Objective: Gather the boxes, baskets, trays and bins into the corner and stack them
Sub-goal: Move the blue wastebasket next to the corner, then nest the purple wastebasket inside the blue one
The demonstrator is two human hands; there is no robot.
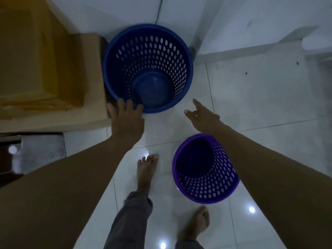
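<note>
1 blue basket (149, 69) stands upright, left hand (126, 120) seemingly touching it.

blue basket (152, 51) upright, corner, beside cardboard box (91, 78) | purple basket (204, 177) upright, floor

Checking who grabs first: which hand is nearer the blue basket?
Left. The left hand has its fingers at the near rim of the blue basket; the right hand is over the floor, apart to its right.
</note>
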